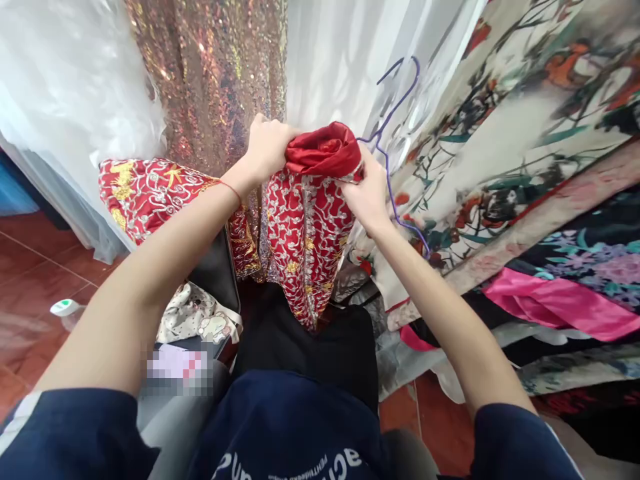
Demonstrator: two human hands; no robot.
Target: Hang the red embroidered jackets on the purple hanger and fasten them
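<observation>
A red garment (310, 227) with silver and gold embroidery hangs in front of me, its lower end tapering towards my lap. Its top is gathered so that smooth red lining shows. My left hand (270, 147) is closed on the left side of this gathered top. On the opposite side, my right hand (369, 190) grips the edge with the thumb in front. A purple wire hanger (387, 153) sticks out just beyond my right hand; whether the fingers hold it too, I cannot tell. Another embroidered red part (150, 190) spreads out behind my left forearm, and its link to the garment is hidden.
Sequinned fabric (215, 73) and white sheer cloth (330, 60) hang behind. Floral garments (490, 133) crowd the right side, with pink satin (555, 303) among them. A white-capped bottle (67, 310) stands on the tiled floor at left, near a spotted cloth (187, 317).
</observation>
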